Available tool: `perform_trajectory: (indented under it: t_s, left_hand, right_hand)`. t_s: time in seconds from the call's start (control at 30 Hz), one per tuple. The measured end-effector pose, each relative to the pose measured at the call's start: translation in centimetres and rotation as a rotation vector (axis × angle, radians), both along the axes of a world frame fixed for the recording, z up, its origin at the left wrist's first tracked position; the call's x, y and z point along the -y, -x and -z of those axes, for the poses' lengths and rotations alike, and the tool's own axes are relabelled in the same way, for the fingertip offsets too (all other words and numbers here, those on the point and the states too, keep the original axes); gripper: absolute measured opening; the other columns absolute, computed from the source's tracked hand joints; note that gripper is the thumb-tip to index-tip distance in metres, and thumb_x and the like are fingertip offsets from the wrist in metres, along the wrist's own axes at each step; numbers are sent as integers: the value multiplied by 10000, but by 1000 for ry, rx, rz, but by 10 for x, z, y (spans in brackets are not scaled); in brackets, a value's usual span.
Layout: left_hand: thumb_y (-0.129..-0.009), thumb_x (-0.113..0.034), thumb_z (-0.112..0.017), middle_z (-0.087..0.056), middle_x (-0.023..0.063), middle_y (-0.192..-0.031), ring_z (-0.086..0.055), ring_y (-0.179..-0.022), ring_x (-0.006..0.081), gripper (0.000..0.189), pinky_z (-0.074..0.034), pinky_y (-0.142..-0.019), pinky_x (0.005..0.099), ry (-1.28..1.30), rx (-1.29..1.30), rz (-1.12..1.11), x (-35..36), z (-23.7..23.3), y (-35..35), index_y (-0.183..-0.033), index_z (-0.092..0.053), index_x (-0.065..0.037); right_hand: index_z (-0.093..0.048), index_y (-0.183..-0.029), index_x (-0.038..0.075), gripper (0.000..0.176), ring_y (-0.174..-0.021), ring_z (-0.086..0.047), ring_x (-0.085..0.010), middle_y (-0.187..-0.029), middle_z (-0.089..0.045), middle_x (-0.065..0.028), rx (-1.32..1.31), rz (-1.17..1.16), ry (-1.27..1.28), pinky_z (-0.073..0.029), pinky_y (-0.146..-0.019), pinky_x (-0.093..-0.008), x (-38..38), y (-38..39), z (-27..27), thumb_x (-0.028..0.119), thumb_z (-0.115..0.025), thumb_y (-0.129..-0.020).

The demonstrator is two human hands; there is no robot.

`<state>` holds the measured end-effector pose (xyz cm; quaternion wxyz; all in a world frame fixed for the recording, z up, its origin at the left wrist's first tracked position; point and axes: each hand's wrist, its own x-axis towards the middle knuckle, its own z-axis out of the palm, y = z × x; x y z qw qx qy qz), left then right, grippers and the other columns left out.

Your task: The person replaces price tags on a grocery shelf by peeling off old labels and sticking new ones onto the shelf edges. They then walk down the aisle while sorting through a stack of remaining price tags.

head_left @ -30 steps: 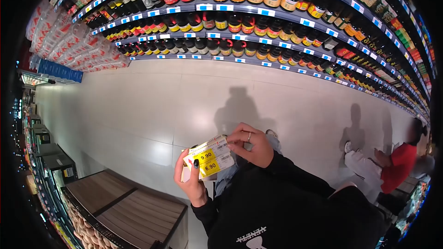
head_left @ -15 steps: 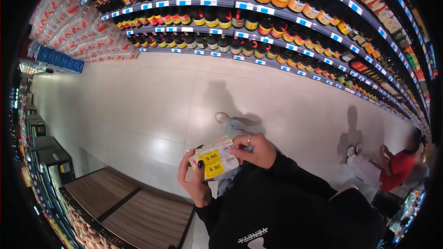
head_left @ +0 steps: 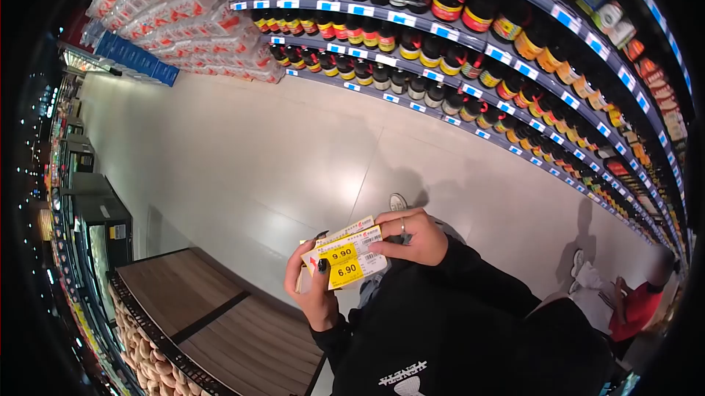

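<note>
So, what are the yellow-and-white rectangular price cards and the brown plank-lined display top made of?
The price cards: probably thin card or coated paper, smooth, going by crisp edges and clear print. The display top: apparently matte wood, given its plank lines, though wood-look laminate is possible.

Says 9.90 in big black numbers on the yellow and white price cards, then 6.90 just under. Has a red arrow and bar codes there too, with small print too tiny to read. Looks like VENETA in white letters on the black top. Too small to read: shelf tags, bottle labels, red print on clear packs.
</note>
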<state>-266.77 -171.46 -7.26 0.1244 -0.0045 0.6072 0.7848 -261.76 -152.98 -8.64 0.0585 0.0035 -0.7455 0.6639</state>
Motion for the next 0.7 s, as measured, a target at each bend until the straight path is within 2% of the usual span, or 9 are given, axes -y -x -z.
perform_trajectory:
  t_s: [0.1,0.17,0.23,0.3,0.33,0.43,0.57,0.7]
  left_hand:
    - [-731,-17,-601,-561,155,-1043,-535,-965,206,362,-405,-875,309,-47,23,-71,8,3,34,-1077,-517,44]
    - [-732,-24,-606,-561,144,-1043,-532,-958,192,355,-404,-869,301,-32,-5,-42,16,9,61,-1071,-523,44]
    - [-740,-27,-604,-563,134,-1033,-529,-953,181,337,-402,-866,296,-43,-22,1,28,17,92,-1062,-531,44]
    - [-744,-66,-619,-546,168,-1079,-529,-989,216,389,-411,-877,319,24,-34,95,37,22,128,-1101,-492,23]
    - [-753,-38,-596,-564,127,-1020,-528,-952,181,318,-401,-865,299,2,-38,100,37,18,146,-1055,-539,41]
    - [-752,-36,-595,-566,136,-1034,-527,-964,184,317,-397,-871,303,7,-86,191,56,20,204,-1055,-539,40]
    - [-751,-22,-589,-576,146,-1032,-534,-968,188,310,-393,-877,302,-31,-77,290,72,12,270,-1051,-536,40]
    - [-752,-14,-584,-581,149,-1023,-540,-958,188,308,-396,-874,302,-38,-77,321,82,14,312,-1051,-535,39]
  right_hand:
    - [-604,-771,-47,129,-671,-587,-215,-805,-612,-121,-50,18,10,-457,-614,-272,12,42,2,68,-657,-745]
    - [-611,-771,-51,130,-665,-591,-221,-793,-613,-127,-86,50,-15,-461,-604,-275,20,66,4,61,-665,-734]
    - [-622,-775,-50,118,-667,-598,-231,-793,-615,-136,-121,133,-63,-464,-598,-274,29,92,6,46,-667,-721]
    - [-633,-782,-44,122,-668,-602,-238,-793,-617,-141,-114,161,-88,-469,-596,-279,39,119,6,45,-670,-708]
    - [-634,-783,-41,129,-672,-601,-240,-794,-617,-141,-102,205,-121,-470,-599,-283,46,133,10,54,-672,-705]
    - [-633,-766,-27,135,-676,-592,-241,-801,-617,-132,-66,336,-111,-469,-602,-295,73,173,4,84,-674,-701]
    - [-626,-780,-2,112,-669,-585,-232,-801,-602,-100,-105,364,-119,-464,-597,-296,93,224,-2,97,-650,-733]
    - [-640,-823,9,114,-681,-593,-218,-837,-606,-93,71,361,-195,-471,-605,-281,111,260,-14,111,-619,-777]
